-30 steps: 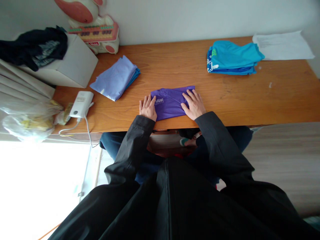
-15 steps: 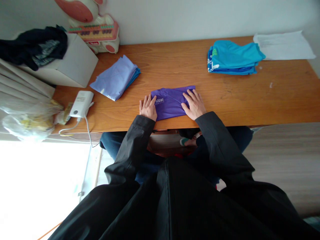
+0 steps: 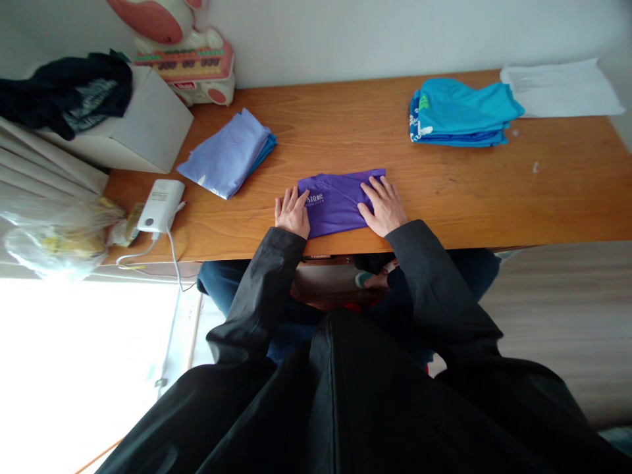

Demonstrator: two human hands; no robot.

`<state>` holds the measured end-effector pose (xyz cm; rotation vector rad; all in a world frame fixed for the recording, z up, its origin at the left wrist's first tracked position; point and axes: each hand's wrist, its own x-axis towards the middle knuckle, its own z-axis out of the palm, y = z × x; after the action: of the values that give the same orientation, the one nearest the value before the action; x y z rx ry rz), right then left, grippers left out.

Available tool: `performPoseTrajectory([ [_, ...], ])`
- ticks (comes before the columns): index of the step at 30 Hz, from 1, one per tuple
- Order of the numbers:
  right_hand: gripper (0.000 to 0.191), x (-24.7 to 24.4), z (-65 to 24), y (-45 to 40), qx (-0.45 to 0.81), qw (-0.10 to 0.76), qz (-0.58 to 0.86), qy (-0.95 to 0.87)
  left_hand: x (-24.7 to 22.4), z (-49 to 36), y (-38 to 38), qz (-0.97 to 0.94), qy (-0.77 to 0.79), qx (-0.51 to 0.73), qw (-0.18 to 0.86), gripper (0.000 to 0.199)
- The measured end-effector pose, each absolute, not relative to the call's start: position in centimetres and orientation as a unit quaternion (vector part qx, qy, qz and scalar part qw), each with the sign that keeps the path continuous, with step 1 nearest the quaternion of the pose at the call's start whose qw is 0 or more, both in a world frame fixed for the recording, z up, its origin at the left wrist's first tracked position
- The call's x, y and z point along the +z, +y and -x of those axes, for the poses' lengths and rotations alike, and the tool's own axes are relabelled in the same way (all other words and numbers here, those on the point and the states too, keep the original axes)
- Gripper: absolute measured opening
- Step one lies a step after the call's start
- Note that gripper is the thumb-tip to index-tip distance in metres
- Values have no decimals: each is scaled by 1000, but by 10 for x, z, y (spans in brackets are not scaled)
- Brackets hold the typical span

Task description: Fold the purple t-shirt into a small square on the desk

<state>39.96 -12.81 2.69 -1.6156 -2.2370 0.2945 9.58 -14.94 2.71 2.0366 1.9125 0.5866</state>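
Note:
A folded purple cloth bag or garment [image 3: 338, 203] with white lettering lies flat near the front edge of the wooden desk [image 3: 340, 131]; which of the two it is, I cannot tell. My left hand [image 3: 293, 214] rests at its left end, fingers stretched out and the thumb on the cloth by the lettering. On its right end lies my right hand [image 3: 384, 205], palm down with the fingers spread. Neither hand grips the cloth.
Folded light-blue cloth [image 3: 230, 151] lies at the left, and a stack of folded turquoise and blue cloth [image 3: 464, 113] at the back right beside white paper [image 3: 560, 89]. Further left are a white cabled device [image 3: 162, 205], a white box [image 3: 143, 125] and a toy keyboard [image 3: 202, 69].

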Motion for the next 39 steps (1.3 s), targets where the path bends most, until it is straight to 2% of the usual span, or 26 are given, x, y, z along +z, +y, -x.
performPoseTrajectory([
  [12,73,28,-399,-128,113,177,577,-789,43,-99,-155,-694,667,210,171,63],
  [15,73,26,-404,-124,124,222,589,-767,41,-99,-154,-690,671,210,174,64],
  [18,66,26,-409,-121,124,293,637,-702,36,-98,-153,-673,689,214,163,69],
  [21,64,28,-408,-123,104,292,708,-634,29,-97,-153,-652,708,231,143,72],
  [23,65,32,-404,-124,93,247,732,-628,25,-96,-153,-651,708,240,131,67],
  [26,63,40,-400,-119,103,188,731,-647,23,-93,-152,-657,700,255,116,47],
  [29,55,47,-401,-108,128,155,725,-659,25,-89,-151,-663,692,264,112,25],
  [31,47,50,-402,-103,141,144,717,-667,27,-87,-151,-669,686,262,115,18],
  [35,37,48,-402,-103,185,187,688,-676,28,-86,-151,-671,685,262,112,15],
  [37,44,46,-404,-104,218,240,672,-666,27,-87,-152,-667,686,271,111,14],
  [39,60,44,-409,-103,242,298,652,-654,27,-87,-152,-664,684,280,117,17],
])
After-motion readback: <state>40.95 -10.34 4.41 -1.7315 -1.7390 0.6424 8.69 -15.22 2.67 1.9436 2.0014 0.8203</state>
